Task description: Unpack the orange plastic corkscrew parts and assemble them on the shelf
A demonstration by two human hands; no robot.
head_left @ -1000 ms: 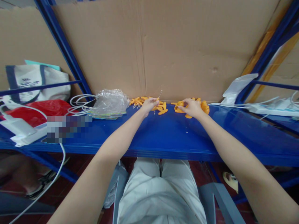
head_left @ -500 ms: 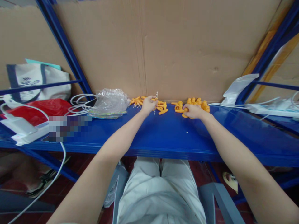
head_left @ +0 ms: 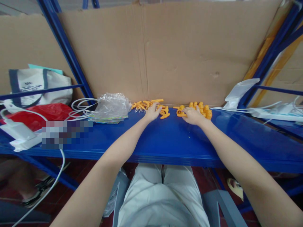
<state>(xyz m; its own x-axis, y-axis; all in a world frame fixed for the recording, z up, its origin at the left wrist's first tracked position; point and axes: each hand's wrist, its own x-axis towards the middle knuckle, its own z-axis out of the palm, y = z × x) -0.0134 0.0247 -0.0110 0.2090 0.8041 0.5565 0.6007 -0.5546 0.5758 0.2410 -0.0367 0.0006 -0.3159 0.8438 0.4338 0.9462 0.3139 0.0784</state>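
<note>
My left hand (head_left: 151, 114) is over a pile of orange T-handled corkscrews (head_left: 146, 103) with metal spirals. Its thumb and fingers close around one corkscrew (head_left: 156, 108), whose spiral shows between them; the rest of that piece is hidden. More orange handles (head_left: 165, 114) lie just right of this hand. My right hand (head_left: 193, 116) rests palm down with its fingers spread. Its fingertips touch a hollow orange part (head_left: 180, 111) with a ring-like opening. Behind and beside this hand stands a cluster of orange rounded parts (head_left: 204, 109), partly covered by it.
Clear plastic bags (head_left: 110, 108) lie on the blue shelf (head_left: 165, 142) at left. Beyond them are white cables (head_left: 82, 105), a red bag (head_left: 49, 115) and a power strip (head_left: 26, 140). A cardboard sheet (head_left: 180, 53) rises behind. A white plastic piece (head_left: 239, 93) stands at right.
My left hand has lowered onto the pile, and the spiral that stuck up above it no longer does. My right hand has shifted left, its fingers spreading toward the hollow orange part.
</note>
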